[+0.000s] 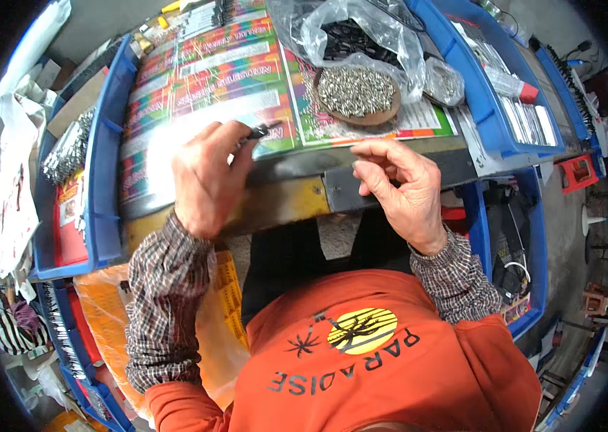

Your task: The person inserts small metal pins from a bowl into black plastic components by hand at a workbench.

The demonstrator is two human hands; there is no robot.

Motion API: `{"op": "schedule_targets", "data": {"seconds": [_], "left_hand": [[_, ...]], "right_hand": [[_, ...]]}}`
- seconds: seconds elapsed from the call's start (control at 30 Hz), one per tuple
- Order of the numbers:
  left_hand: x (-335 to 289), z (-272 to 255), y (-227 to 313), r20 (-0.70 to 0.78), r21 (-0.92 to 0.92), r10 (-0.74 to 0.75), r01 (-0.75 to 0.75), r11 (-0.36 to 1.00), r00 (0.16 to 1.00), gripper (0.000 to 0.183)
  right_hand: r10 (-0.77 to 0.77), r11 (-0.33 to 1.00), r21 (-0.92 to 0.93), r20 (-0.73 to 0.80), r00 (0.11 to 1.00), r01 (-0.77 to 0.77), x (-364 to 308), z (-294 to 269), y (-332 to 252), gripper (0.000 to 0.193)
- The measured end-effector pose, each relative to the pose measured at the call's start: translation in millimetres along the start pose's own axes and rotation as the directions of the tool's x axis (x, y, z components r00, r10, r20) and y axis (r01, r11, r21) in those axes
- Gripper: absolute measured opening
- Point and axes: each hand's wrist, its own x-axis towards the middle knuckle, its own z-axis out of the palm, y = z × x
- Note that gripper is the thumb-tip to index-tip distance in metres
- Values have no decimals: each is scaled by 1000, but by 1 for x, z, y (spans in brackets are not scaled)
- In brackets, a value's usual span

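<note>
My left hand (205, 176) is closed over the near edge of the workbench (268, 169), its fingertips gripping a small black part (259, 132) that sticks out toward the right. The kind of part is too small to make out. Farther right, my right hand (406, 189) is held just off the bench edge, thumb and fingertips drawn together; whatever they pinch, if anything, cannot be seen. Just beyond it lies a shallow brown dish (372, 121) heaped with small silvery metal pieces (356, 90). Behind that, a clear plastic bag (311, 36) lies open around many black parts (361, 42).
Colourful printed sheets (225, 79) cover the bench top. Blue bins stand at the left (106, 165) and right (487, 119), the right one with flat packs. A small clear bag (444, 81) lies beside the dish. Another blue bin (540, 245) sits lower right, and orange plastic (106, 317) hangs lower left.
</note>
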Motion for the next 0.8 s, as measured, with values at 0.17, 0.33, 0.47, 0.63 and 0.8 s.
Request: {"op": "schedule_targets", "data": {"seconds": [0.17,0.33,0.47,0.63,0.8], "left_hand": [[44,-6,-64,-17,240,3,1,971,1000,12],[85,4,-115,-2,369,-166,155,916,986,15],[109,16,-142,-49,432,-170,174,885,984,23],[135,30,-167,-77,444,-121,143,884,990,20],[155,40,-181,-54,468,-33,54,882,998,19]], "right_hand": [[-13,1000,-27,22,1000,14,0,0,11,14],[-66,995,-67,41,997,69,2,0,8,14],[-123,984,-123,63,990,130,3,-2,5,16],[-179,972,-134,98,979,192,5,-3,4,17],[-193,965,-157,117,974,210,7,-3,6,16]]}}
